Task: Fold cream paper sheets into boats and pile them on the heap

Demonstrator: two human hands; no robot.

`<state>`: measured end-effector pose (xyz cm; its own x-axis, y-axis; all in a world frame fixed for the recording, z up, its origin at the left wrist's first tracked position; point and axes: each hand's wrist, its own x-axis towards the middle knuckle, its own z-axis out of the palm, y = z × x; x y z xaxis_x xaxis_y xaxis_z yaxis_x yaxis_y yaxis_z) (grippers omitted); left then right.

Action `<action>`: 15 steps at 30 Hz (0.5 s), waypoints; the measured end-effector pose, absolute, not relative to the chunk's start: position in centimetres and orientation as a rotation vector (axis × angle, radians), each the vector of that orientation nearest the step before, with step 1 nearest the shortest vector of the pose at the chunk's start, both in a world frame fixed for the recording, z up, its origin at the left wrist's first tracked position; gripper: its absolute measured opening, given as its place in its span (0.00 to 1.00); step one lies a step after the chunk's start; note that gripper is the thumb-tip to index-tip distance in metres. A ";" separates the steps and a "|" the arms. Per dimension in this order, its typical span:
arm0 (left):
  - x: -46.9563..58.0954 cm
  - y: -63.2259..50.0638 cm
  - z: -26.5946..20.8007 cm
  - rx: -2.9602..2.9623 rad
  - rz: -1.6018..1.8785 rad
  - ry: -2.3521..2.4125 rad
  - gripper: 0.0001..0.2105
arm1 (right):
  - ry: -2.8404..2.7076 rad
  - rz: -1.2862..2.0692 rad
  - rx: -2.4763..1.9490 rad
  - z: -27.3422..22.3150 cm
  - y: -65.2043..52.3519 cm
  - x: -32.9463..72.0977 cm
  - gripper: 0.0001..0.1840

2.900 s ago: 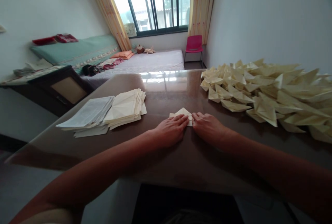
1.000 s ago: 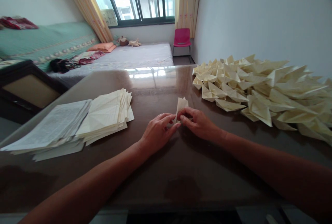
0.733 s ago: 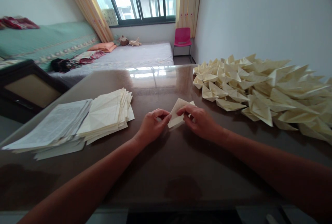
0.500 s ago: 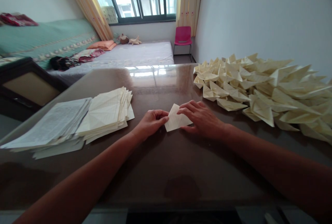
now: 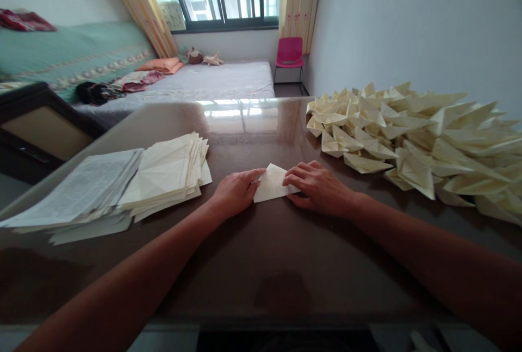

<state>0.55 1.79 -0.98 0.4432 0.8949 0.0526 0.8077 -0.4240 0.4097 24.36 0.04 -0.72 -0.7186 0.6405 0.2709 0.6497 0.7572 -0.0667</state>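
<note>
A small folded sheet of cream paper [image 5: 271,183] lies at the middle of the dark glossy table [image 5: 261,254], its peak pointing away from me. My left hand [image 5: 235,191] grips its left side, thumb and index finger at the edge. On the opposite side, my right hand [image 5: 316,186] has its fingers bent over the right corner of the paper, with the thumb low at the near edge. The right corner is partly hidden under those fingers.
To the left sit a stack of creased cream sheets [image 5: 163,175] and a pile of greyish printed sheets [image 5: 81,186]. A large heap of folded paper boats [image 5: 408,129] covers the right side near the wall. Beyond the table are a bed [image 5: 228,80] and a pink chair [image 5: 289,53].
The folded paper has turned slightly and its lower edge lies flatter. My left hand has shifted a little, with its index finger now stretched along the paper's left edge.
</note>
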 end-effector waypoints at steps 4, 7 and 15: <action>0.6 1.4 -0.5 2.535 0.266 1.498 0.19 | -2.712 -0.008 -0.956 -0.7 0.8 25.3 0.13; 0.4 1.9 -0.5 2.450 0.287 1.444 0.19 | -2.687 0.030 -0.923 -0.4 1.0 25.6 0.22; -0.1 2.3 -0.6 2.414 0.316 1.324 0.17 | -2.755 -0.115 -0.811 -0.7 0.4 24.8 0.11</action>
<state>-0.15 2.34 -0.59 0.5340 0.8453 0.0188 0.7627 -0.4912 0.4207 24.84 0.44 -0.71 -0.8078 0.5210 0.2756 0.5421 0.8403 0.0006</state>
